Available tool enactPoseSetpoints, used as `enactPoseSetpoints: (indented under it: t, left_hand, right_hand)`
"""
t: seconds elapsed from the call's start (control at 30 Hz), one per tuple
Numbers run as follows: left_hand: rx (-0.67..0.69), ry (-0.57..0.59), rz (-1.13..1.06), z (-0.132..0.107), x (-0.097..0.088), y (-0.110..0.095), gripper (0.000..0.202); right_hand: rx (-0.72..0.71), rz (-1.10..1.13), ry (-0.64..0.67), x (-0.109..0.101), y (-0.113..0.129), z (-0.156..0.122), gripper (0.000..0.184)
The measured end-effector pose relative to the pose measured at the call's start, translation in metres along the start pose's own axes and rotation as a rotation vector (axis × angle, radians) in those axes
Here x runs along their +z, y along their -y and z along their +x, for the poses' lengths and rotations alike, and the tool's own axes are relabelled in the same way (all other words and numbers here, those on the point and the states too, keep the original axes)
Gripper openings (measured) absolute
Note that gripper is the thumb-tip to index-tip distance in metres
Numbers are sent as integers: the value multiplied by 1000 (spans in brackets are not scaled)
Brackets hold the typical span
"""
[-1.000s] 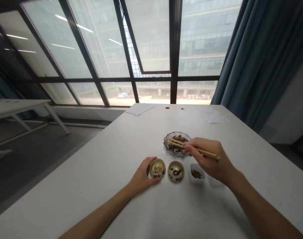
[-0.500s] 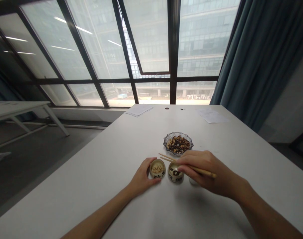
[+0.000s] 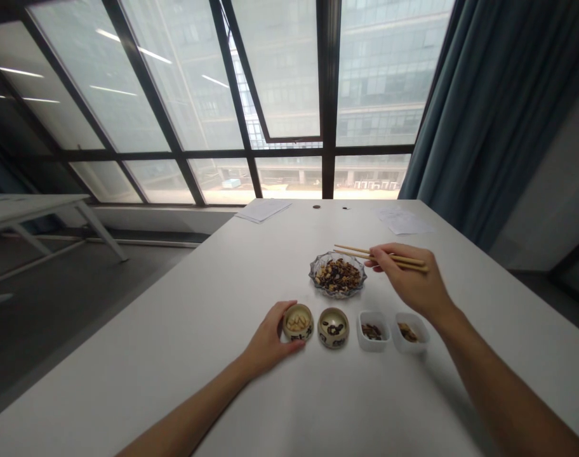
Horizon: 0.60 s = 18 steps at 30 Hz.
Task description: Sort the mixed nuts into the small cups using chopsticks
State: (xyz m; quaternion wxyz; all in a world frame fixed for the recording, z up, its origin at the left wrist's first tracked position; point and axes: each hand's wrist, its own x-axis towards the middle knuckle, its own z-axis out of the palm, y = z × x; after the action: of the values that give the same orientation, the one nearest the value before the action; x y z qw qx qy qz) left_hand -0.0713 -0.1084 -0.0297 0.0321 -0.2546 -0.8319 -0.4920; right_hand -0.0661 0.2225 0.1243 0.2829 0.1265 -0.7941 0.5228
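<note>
Right grip (image 3: 408, 276): closed round a pair of chopsticks (image 3: 356, 249), shafts running out toward 9 o'clock. Tips slightly parted, over the 12 o'clock rim of a scalloped glass bowl (image 3: 337, 294) (how high above it, I cannot judge).

Left grip (image 3: 268, 336): curled round the 9 o'clock side of a glazed cup (image 3: 303, 336), thumb along its front, a finger at its back. Cup upright, pale pieces (image 3: 297, 323) inside, dark lettering on the wall.

Taking the glass bowl as dial centre, 12 pointing away from the wearer: it holds a heap of mixed seeds (image 3: 338, 275), brown, black and pale. Right grip at 3 o'clock, left at 8. Held cup at 7; matching second cup (image 3: 334, 344) at 6, apart from the first, a few dark seeds (image 3: 335, 329) within. Translucent box (image 3: 372, 346) at 5, dark brown bits inside; similar second box (image 3: 410, 347) at 4, lighter brown bits inside.

All stand on a white tabletop (image 3: 249, 273). Farther out: paper sheets (image 3: 264, 209) at 10, single-looking sheet (image 3: 404, 221) at 2, windows (image 3: 289, 70) around 12, blue curtain (image 3: 489, 120) toward 2.
</note>
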Motion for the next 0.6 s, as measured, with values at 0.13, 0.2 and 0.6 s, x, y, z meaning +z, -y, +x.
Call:
enactPoseSetpoints:
  t: [0.13,0.2,0.6]
  left_hand:
    - [7,8,8,0,-1,-1,76]
    - [14,9,11,0,-1,-1,76]
    - [13,10,28,-1,0,2,76]
  right_hand:
    - [100,13,108,24,-39,3,40]
    - [145,36,141,34,-54,2,42]
    - [310,206,29,60,-79,-7,51]
